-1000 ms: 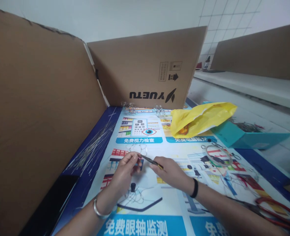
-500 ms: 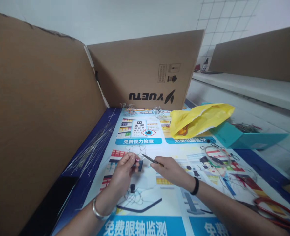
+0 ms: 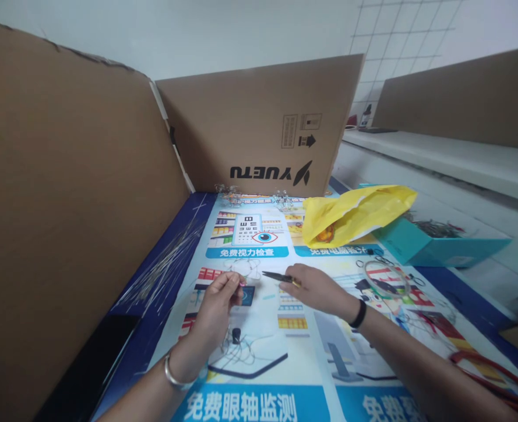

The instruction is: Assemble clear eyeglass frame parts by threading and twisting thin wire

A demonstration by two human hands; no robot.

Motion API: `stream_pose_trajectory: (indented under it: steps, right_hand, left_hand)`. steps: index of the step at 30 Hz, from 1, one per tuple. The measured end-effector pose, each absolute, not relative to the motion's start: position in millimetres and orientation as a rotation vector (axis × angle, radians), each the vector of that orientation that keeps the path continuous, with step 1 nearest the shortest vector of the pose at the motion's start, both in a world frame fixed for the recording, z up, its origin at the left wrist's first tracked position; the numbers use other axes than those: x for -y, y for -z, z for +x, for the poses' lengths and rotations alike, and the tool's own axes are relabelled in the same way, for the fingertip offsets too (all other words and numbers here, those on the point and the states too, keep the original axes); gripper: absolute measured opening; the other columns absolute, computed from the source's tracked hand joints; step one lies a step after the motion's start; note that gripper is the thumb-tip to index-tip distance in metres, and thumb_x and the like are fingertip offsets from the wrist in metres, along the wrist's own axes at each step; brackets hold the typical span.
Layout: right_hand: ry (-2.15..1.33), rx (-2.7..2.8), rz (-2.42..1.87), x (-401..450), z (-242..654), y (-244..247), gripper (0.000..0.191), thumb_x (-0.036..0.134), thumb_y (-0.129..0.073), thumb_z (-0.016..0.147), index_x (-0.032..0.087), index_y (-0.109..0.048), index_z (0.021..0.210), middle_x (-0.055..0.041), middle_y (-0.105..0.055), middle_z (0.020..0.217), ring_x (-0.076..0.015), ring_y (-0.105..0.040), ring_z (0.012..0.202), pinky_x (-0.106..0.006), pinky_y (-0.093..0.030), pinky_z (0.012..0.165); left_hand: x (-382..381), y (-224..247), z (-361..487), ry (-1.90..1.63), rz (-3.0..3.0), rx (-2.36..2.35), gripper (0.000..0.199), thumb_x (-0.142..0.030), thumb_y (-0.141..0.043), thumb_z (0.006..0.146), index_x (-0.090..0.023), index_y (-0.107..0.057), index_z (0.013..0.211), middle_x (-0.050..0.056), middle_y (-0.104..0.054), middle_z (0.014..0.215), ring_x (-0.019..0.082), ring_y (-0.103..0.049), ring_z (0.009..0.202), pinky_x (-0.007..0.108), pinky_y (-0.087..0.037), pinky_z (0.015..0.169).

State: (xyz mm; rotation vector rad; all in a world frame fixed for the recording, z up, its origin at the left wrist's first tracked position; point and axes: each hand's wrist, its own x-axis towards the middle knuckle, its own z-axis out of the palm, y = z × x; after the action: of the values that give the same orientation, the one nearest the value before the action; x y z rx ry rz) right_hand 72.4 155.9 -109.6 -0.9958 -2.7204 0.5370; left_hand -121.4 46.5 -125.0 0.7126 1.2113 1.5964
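My left hand (image 3: pixel 217 308) is closed in a pinch on a small pink piece (image 3: pixel 242 284), mostly hidden by the thumb and fingers. My right hand (image 3: pixel 318 288) grips needle-nose pliers (image 3: pixel 277 276) with dark, slim jaws and a bit of yellow at the handle. Their tips point left towards the pink piece, with a gap between. Below my left hand lie a small black spool-like object (image 3: pixel 236 335) and loose loops of thin wire (image 3: pixel 241 353). More fine wire (image 3: pixel 245 268) curls on the printed sheet just beyond my hands.
Straight thin wires (image 3: pixel 160 266) lie along the left edge by a cardboard wall (image 3: pixel 74 164). A yellow bag (image 3: pixel 364 214) leans on a teal box (image 3: pixel 452 251) at the right. Nearby sits a wire coil (image 3: pixel 406 287); red-handled tool loops (image 3: pixel 483 360) lie front right.
My right hand has drawn the pliers to the right, away from my left hand, and the pliers now lie flatter. My left hand stays nearly in place, still pinching.
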Motion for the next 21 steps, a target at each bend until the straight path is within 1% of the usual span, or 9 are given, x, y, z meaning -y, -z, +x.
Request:
stream_pose_trajectory:
  steps: [3, 5, 8, 10, 12, 13, 15, 17, 21]
  right_hand:
    - [-0.179, 2.774, -1.119, -168.5, 82.4, 112.4, 0.03, 0.043, -0.046, 0.084, 0.016, -0.058, 0.084, -0.0109, -0.058, 0.084, -0.0232, -0.052, 0.083, -0.032, -0.035, 0.071]
    - [-0.016, 2.774, -1.145, -170.6, 85.0, 112.4, 0.031, 0.044, -0.052, 0.079, 0.014, -0.059, 0.085, -0.0134, -0.058, 0.089, -0.0268, -0.05, 0.089, -0.037, -0.033, 0.078]
    - [0.002, 2.674, -1.082, -162.3, 80.4, 108.3, 0.033, 0.045, -0.058, 0.074, 0.014, -0.06, 0.086, -0.0146, -0.056, 0.097, -0.0298, -0.045, 0.098, -0.043, -0.029, 0.086]
    - [-0.28, 2.566, -1.024, -151.0, 72.4, 106.6, 0.028, 0.042, -0.055, 0.078, 0.016, -0.059, 0.086, -0.0112, -0.057, 0.094, -0.0257, -0.047, 0.095, -0.04, -0.032, 0.084]
    - [-0.874, 2.391, -0.971, -137.7, 62.6, 108.9, 0.025, 0.041, -0.05, 0.082, 0.017, -0.056, 0.085, -0.0052, -0.058, 0.081, -0.0174, -0.051, 0.076, -0.031, -0.038, 0.071]
    - [-1.204, 2.264, -0.921, -131.1, 57.8, 111.5, 0.027, 0.043, -0.048, 0.082, 0.018, -0.055, 0.083, -0.0027, -0.057, 0.074, -0.0147, -0.051, 0.068, -0.028, -0.039, 0.064]
    - [-1.687, 1.921, -0.838, -119.7, 49.6, 118.5, 0.029, 0.046, -0.052, 0.08, 0.017, -0.054, 0.078, -0.0005, -0.056, 0.07, -0.0113, -0.049, 0.062, -0.024, -0.036, 0.057]
    - [-1.931, 1.587, -0.79, -112.3, 44.1, 125.3, 0.029, 0.046, -0.057, 0.077, 0.017, -0.054, 0.076, 0.0004, -0.056, 0.071, -0.0086, -0.046, 0.058, -0.021, -0.033, 0.052]
    - [-2.065, 1.25, -0.774, -110.2, 41.1, 133.3, 0.029, 0.045, -0.063, 0.074, 0.017, -0.056, 0.081, 0.0008, -0.057, 0.071, -0.0069, -0.046, 0.056, -0.02, -0.032, 0.051]
  left_hand:
    - [-46.6, 127.3, -122.1, -1.539, 0.762, -1.228, 0.022, -0.037, -0.061, 0.076, -0.016, -0.057, 0.073, -0.002, -0.051, 0.062, 0.008, -0.045, 0.055, 0.02, -0.035, 0.053]
    - [-45.8, 128.0, -121.4, -1.503, 0.793, -1.228, 0.022, -0.036, -0.059, 0.078, -0.015, -0.057, 0.073, -0.002, -0.051, 0.062, 0.008, -0.044, 0.055, 0.02, -0.034, 0.053]
    - [-43.5, 127.0, -118.2, -1.467, 0.805, -1.216, 0.022, -0.036, -0.057, 0.08, -0.015, -0.058, 0.074, -0.002, -0.052, 0.061, 0.008, -0.045, 0.054, 0.02, -0.034, 0.054]
    - [-41.5, 125.4, -114.7, -1.438, 0.803, -1.203, 0.022, -0.037, -0.057, 0.08, -0.015, -0.058, 0.075, -0.002, -0.052, 0.061, 0.008, -0.045, 0.054, 0.02, -0.034, 0.054]
    - [-39.6, 123.6, -110.8, -1.397, 0.799, -1.207, 0.022, -0.037, -0.057, 0.08, -0.015, -0.059, 0.075, -0.002, -0.052, 0.061, 0.008, -0.045, 0.054, 0.02, -0.033, 0.053]
    - [-38.9, 123.0, -109.0, -1.378, 0.796, -1.215, 0.023, -0.037, -0.057, 0.079, -0.015, -0.059, 0.075, -0.001, -0.052, 0.059, 0.009, -0.045, 0.053, 0.02, -0.033, 0.052]
    - [-38.1, 122.4, -106.1, -1.354, 0.782, -1.228, 0.023, -0.038, -0.058, 0.078, -0.015, -0.059, 0.073, -0.001, -0.052, 0.057, 0.009, -0.045, 0.052, 0.02, -0.033, 0.051]
    - [-38.1, 122.7, -104.3, -1.34, 0.77, -1.226, 0.023, -0.038, -0.06, 0.077, -0.016, -0.059, 0.072, -0.001, -0.053, 0.057, 0.009, -0.045, 0.052, 0.02, -0.033, 0.05]
    - [-38.5, 124.3, -102.0, -1.332, 0.759, -1.2, 0.021, -0.036, -0.061, 0.077, -0.016, -0.059, 0.072, 0.0, -0.055, 0.06, 0.01, -0.046, 0.054, 0.021, -0.034, 0.053]
